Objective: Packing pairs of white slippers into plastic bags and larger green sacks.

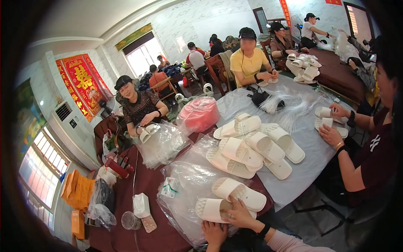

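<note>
Two cream slippers lie side by side in front of me on a stack of clear plastic bags. My right hand reaches over the nearer slipper, its fingers bent over the heel end and gripping it. The farther slipper rests against it, just beyond my fingertips. My left hand is at the nearer slipper's near edge, fingers apart and touching the plastic and slipper side; part of this hand is cut off by the picture's lower edge. Beyond them is a pile of matching slippers.
A pink plastic-wrapped bundle stands at the table's far side. To my left are a tissue pack, a clear tub and a red thermos. Co-workers handle slippers at the right, far side and left.
</note>
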